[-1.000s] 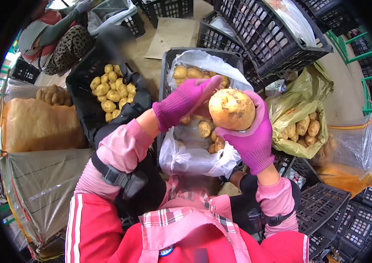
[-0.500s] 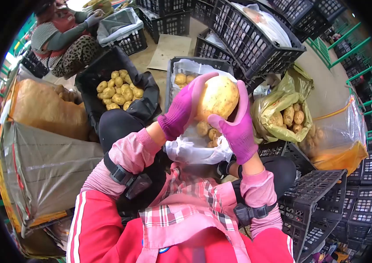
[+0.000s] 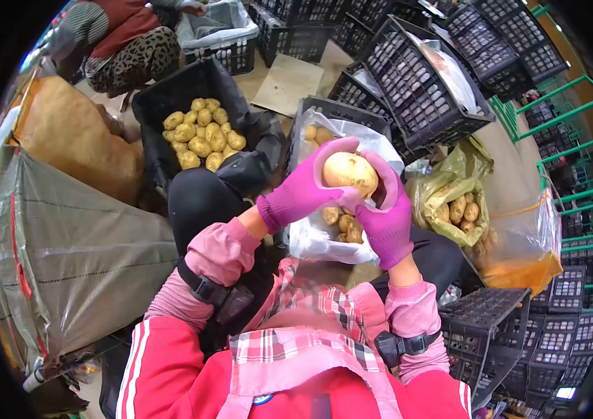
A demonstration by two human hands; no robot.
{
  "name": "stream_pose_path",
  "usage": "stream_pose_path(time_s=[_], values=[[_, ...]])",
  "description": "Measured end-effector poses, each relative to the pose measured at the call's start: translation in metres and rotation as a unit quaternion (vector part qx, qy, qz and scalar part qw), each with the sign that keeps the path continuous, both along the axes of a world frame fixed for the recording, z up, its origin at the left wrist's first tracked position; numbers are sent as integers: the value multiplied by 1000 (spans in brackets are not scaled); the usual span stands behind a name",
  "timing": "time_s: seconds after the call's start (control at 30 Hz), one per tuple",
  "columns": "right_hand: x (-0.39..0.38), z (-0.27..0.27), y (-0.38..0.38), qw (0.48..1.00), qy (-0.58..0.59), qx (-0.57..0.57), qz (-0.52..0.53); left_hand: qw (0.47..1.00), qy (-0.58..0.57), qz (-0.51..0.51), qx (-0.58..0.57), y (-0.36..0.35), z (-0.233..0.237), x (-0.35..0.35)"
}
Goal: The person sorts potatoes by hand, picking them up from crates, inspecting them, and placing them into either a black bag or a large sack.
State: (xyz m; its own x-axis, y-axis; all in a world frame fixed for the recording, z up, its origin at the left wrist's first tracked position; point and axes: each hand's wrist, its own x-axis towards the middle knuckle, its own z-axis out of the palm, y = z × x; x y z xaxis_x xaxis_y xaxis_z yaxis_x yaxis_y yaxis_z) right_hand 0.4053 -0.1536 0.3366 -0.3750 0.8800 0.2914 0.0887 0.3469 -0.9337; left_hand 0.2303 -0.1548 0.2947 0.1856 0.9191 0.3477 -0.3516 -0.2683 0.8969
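Note:
A large pale-yellow potato [image 3: 349, 172] is held between my two hands, above a black crate lined with white plastic [image 3: 310, 241]. My left hand [image 3: 310, 180], in a purple glove, curls around the potato's left side. On its right and lower side, my right hand [image 3: 386, 209], gloved alike, closes round it with thumb and fingers. Beneath the hands, several potatoes [image 3: 347, 225] lie in the lined crate; my gloves hide part of them.
Left of centre, a black-lined crate [image 3: 148, 115] holds several potatoes. A greenish plastic bag [image 3: 426, 202] of potatoes stands at right, near stacked black crates [image 3: 408, 77]. A large covered sack [image 3: 87, 237] is at left. Another person [image 3: 136, 49] sits at upper left.
The potato has come lower and now shows a smaller face, with both hands still around it. My view has shifted, and the other person's hands have moved toward the top edge.

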Motion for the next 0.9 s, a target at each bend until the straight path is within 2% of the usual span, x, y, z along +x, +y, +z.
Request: stream_pose_path(time_s=[0.03, 0.07, 0.1, 0.13, 0.17, 0.23, 0.27, 0.3, 0.4, 0.5, 0.53, 0.57, 0.63, 0.67, 0.77, 0.9], values=[[-5, -8, 6, 999, -33, 31, -3, 1000, -10, 16, -25, 5, -6, -3], [-10, -19, 16, 991, -77, 112, -8, 998, -17, 33, -50, 9, -12, -5], [-17, -27, 21, 989, -79, 122, -18, 995, -21, 49, -80, 9, -21, -7], [-26, -37, 23, 994, -65, 91, -17, 994, 9, 84, -69, 12, -33, -12], [-36, -45, 23, 997, -51, 64, -17, 991, 0, 84, -106, 7, -29, -20], [-56, -62, 23, 994, -34, 103, 15, 991, -11, 74, -108, 7, -54, -41], [-61, -60, 24, 995, -49, 66, 54, 990, -28, 69, -123, 0, -55, -50], [-63, -60, 25, 993, -68, 28, 91, 989, 7, 68, -128, -2, -68, -59], [-58, -63, 22, 981, -25, -76, 178, 988, 42, 4, -152, -18, -62, -71], [-43, -52, 15, 979, -109, -74, 155, 986, 97, -54, -122, -27, -61, -70], [-48, -50, 5, 985, -124, -74, 94, 984, 134, -62, -101, -26, -62, -66], [-45, -50, 3, 987, -113, -86, 78, 979, 173, -69, -79, -25, -62, -62], [-37, -54, 2, 989, -85, -110, 43, 978, 178, -21, -109, -28, -63, -46], [-35, -48, 2, 985, -107, -134, -27, 974, 181, -8, -135, -26, -67, -36], [-18, -53, 10, 982, -76, -160, -60, 962, 215, 29, -165, -21, -68, -12], [-10, -102, 17, 982, 9, -154, -113, 934, 310, 66, -165, -23, -76, 2]])
